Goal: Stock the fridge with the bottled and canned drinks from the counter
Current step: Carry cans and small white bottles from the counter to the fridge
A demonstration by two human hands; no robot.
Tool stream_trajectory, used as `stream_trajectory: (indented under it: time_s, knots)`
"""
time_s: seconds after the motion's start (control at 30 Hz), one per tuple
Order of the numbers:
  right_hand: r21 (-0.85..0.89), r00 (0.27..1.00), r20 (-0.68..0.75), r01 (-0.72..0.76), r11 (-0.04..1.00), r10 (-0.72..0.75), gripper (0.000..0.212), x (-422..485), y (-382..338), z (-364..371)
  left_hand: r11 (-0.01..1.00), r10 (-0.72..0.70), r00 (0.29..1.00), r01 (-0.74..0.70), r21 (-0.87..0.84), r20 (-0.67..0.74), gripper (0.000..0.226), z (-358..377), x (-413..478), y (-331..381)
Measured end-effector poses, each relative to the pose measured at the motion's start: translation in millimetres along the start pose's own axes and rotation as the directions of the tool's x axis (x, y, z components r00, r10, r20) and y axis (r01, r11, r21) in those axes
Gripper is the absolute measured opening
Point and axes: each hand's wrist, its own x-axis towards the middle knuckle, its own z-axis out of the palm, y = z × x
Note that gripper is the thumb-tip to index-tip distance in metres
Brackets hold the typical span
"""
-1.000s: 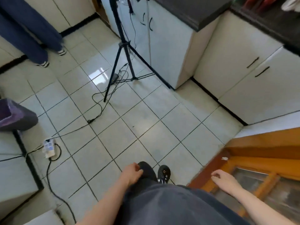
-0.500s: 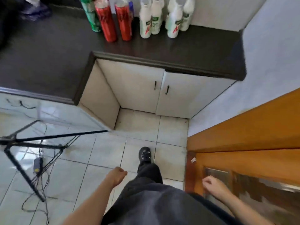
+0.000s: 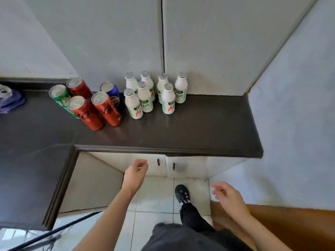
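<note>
On the dark counter [image 3: 181,131] stand several small white bottles [image 3: 168,100] with green and red labels, grouped near the wall. To their left are three red cans [image 3: 85,113], a green can [image 3: 60,96] and a blue can [image 3: 109,91]. My left hand [image 3: 135,173] hangs below the counter's front edge with loosely curled fingers, holding nothing. My right hand [image 3: 229,196] is lower and to the right, fingers relaxed, also holding nothing. Both hands are well short of the drinks. No fridge is in view.
White base cabinets [image 3: 163,165] sit under the counter, and upper cabinet doors [image 3: 163,42] rise behind the drinks. A white wall [image 3: 293,124] closes the right side, with a wooden door [image 3: 299,230] below it. A tripod leg [image 3: 54,230] crosses the floor at lower left. A purple bag [image 3: 9,102] lies at far left.
My view has swung from the floor up to the counter, so the drinks are now close and central. Both hands have risen and moved forward, with nothing in them.
</note>
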Motion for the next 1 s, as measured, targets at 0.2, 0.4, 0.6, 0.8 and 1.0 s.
stream_trajectory:
  time_s: [0.2, 0.4, 0.6, 0.8, 1.0]
  knots:
    - [0.047, 0.901, -0.200, 0.402, 0.915, -0.385, 0.022, 93, -128, -29, 0.974, 0.088, 0.973, -0.129, -0.188, -0.212, 0.011, -14, 22, 65]
    - [0.034, 0.802, -0.245, 0.568, 0.822, -0.544, 0.039, 142, -230, -27, 0.934, 0.130, 0.901, -0.252, -0.255, -0.415, 0.042, -37, 50, 117]
    - [0.002, 0.752, -0.225, 0.636, 0.772, -0.619, 0.044, 170, -276, 0, 0.938, 0.143, 0.884, -0.265, -0.224, -0.446, 0.069, -60, 102, 141]
    - [-0.068, 0.776, -0.291, 0.567, 0.821, -0.559, 0.044, 177, -281, 18, 0.925, 0.167, 0.906, -0.280, -0.257, -0.388, 0.066, -63, 135, 138]
    - [-0.097, 0.803, -0.306, 0.508, 0.856, -0.512, 0.036, 185, -281, 27, 0.922, 0.282, 0.900, -0.350, -0.167, -0.331, 0.039, -61, 149, 130]
